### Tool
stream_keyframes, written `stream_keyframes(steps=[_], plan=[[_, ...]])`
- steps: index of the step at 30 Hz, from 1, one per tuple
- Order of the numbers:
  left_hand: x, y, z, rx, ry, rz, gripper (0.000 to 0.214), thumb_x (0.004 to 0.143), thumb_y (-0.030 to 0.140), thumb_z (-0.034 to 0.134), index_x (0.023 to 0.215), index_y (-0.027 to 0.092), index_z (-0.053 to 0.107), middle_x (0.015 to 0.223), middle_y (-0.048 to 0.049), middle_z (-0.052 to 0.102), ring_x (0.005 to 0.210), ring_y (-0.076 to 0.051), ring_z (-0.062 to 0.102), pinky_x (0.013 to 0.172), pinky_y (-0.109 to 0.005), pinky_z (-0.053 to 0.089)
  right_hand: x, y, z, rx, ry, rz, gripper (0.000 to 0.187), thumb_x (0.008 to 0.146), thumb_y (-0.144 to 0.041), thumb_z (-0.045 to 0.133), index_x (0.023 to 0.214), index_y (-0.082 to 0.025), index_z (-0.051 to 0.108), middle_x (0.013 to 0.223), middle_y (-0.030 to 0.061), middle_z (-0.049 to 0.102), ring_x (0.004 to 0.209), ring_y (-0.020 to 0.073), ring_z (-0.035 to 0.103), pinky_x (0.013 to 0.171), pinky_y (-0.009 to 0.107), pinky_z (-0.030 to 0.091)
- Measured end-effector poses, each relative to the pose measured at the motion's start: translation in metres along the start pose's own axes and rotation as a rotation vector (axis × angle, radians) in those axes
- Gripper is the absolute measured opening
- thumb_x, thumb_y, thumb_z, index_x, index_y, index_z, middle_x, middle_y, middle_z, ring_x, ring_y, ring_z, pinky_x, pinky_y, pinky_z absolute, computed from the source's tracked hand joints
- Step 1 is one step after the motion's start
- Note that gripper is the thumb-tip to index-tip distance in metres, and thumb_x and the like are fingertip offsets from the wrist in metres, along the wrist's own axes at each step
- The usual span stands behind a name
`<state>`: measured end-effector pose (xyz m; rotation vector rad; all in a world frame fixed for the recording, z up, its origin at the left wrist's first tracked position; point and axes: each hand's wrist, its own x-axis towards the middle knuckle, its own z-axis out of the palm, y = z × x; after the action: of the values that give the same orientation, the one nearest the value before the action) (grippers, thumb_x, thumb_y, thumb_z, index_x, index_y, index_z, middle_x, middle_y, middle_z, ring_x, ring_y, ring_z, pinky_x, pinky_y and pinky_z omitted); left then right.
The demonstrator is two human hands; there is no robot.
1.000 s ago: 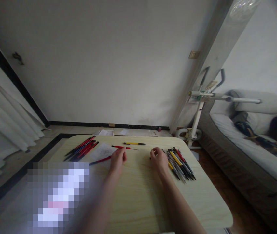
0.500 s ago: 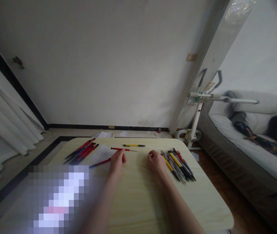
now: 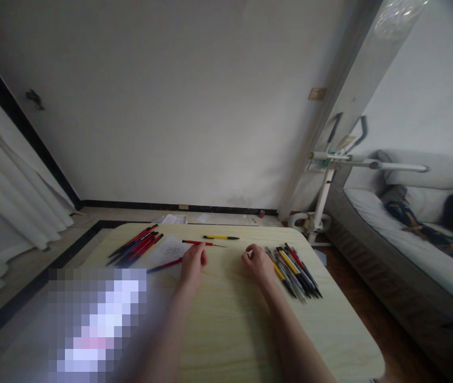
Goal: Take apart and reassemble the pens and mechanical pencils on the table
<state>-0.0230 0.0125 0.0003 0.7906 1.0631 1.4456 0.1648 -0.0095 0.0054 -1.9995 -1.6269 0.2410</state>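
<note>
My left hand (image 3: 194,261) rests over the table with its fingers closed. A slim red pen part (image 3: 191,242), a thin refill-like tip at its right end, lies across at the fingertips. A red and dark blue pen (image 3: 165,265) runs out from the hand's left side; whether the hand grips either is hidden. My right hand (image 3: 258,261) has its thumb and fingers curled into a pinch; anything in it is too small to make out. Beside it fans a pile of yellow, red, grey and black pens (image 3: 295,272). A yellow and black pen (image 3: 220,238) lies ahead, between my hands.
Several red and dark blue pens (image 3: 136,246) lie at the table's left, beside a sheet of paper (image 3: 165,250) with sketchy lines. A pixelated bright patch covers the lower left. Past the wooden table (image 3: 218,340) stand white exercise equipment (image 3: 324,191) and a sofa (image 3: 402,186) with a person on it.
The whole view shifts very slightly. Both hands and the pens keep the same places on the table.
</note>
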Motion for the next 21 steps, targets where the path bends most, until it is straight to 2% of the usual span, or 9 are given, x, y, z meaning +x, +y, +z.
stream_keyframes(steps=[5, 9, 13, 16, 21], plan=[[-0.0002, 0.0007, -0.0001, -0.013, -0.005, 0.01, 0.03, 0.062, 0.038, 0.061, 0.053, 0.017, 0.042, 0.045, 0.0065, 0.041, 0.04, -0.005, 0.036, 0.04, -0.019, 0.029, -0.002, 0.0014, 0.0005, -0.151, -0.058, 0.042, 0.024, 0.073, -0.037, 0.049, 0.087, -0.02, 0.055, 0.082, 0.0047, 0.061, 0.074, 0.0174, 0.057, 0.058, 0.024, 0.033], [0.0009, -0.0015, -0.0013, -0.007, 0.001, 0.014, 0.03, 0.063, 0.038, 0.061, 0.053, 0.017, 0.042, 0.045, 0.0063, 0.041, 0.04, -0.005, 0.036, 0.039, -0.018, 0.028, -0.0015, 0.005, 0.0021, -0.144, -0.05, 0.027, 0.03, 0.073, -0.033, 0.049, 0.1, -0.02, 0.052, 0.086, 0.0051, 0.062, 0.076, 0.0173, 0.057, 0.059, 0.024, 0.034], [0.001, -0.0023, -0.0019, -0.017, -0.004, 0.01, 0.03, 0.064, 0.038, 0.061, 0.054, 0.016, 0.042, 0.045, 0.0064, 0.042, 0.04, -0.005, 0.037, 0.04, -0.018, 0.028, 0.0001, 0.0082, 0.0033, -0.098, -0.068, -0.032, 0.021, 0.072, -0.027, 0.05, 0.09, -0.022, 0.059, 0.087, 0.0046, 0.062, 0.076, 0.0168, 0.057, 0.061, 0.024, 0.035], [0.0001, -0.0004, -0.0005, -0.034, 0.002, -0.004, 0.03, 0.063, 0.038, 0.062, 0.054, 0.017, 0.042, 0.045, 0.0068, 0.041, 0.04, -0.005, 0.036, 0.039, -0.018, 0.028, 0.0015, 0.0091, 0.0048, 0.009, -0.063, -0.063, 0.021, 0.07, -0.024, 0.05, 0.086, -0.02, 0.062, 0.079, 0.004, 0.062, 0.07, 0.0154, 0.056, 0.063, 0.024, 0.037], [-0.0009, 0.002, 0.0012, -0.033, 0.012, -0.013, 0.03, 0.062, 0.038, 0.063, 0.055, 0.017, 0.042, 0.046, 0.007, 0.041, 0.041, -0.005, 0.036, 0.04, -0.018, 0.028, 0.0055, 0.0087, 0.0084, 0.337, -0.05, -0.075, 0.022, 0.07, -0.024, 0.047, 0.082, -0.017, 0.063, 0.065, 0.0012, 0.059, 0.059, 0.0127, 0.053, 0.058, 0.022, 0.038]])
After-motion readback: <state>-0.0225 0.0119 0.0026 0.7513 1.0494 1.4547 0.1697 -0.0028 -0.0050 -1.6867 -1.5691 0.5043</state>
